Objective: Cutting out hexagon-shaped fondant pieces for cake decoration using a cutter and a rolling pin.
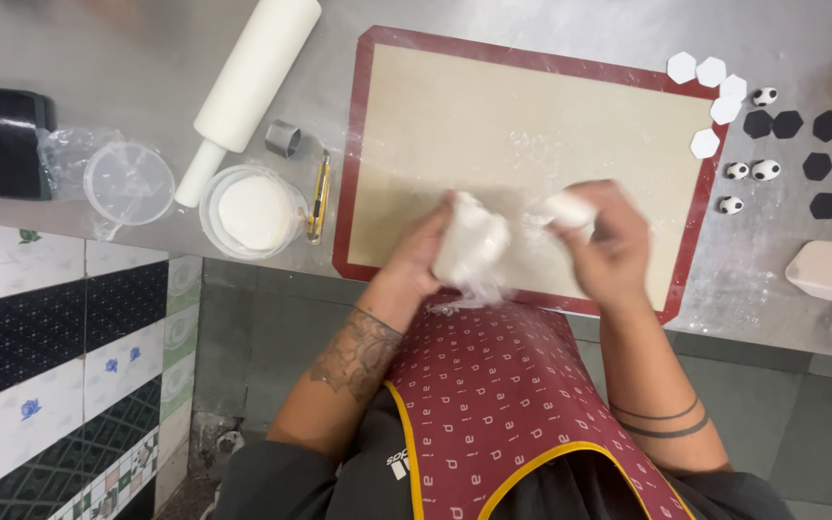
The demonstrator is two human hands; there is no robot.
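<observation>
Left hand (pixel 435 252) wrapped round a big white dough lump (pixel 472 246), right hand (pixel 609 241) pinching a small white bit (pixel 567 209), both over the tan mat (pixel 493 116), rolling pin (pixel 247 82) to the left, black and white shapes (pixel 801 144) to the right

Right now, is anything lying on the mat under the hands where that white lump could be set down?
Nothing visible does. The left hand holds the white lump, the right hand a smaller piece, both over the baking mat, which shows only a dusting of powder.

left hand (pixel 426 252) gripping white fondant lump (pixel 471 243), right hand (pixel 609 241) pinching smaller piece (pixel 568 209), over baking mat (pixel 455 125)
</observation>
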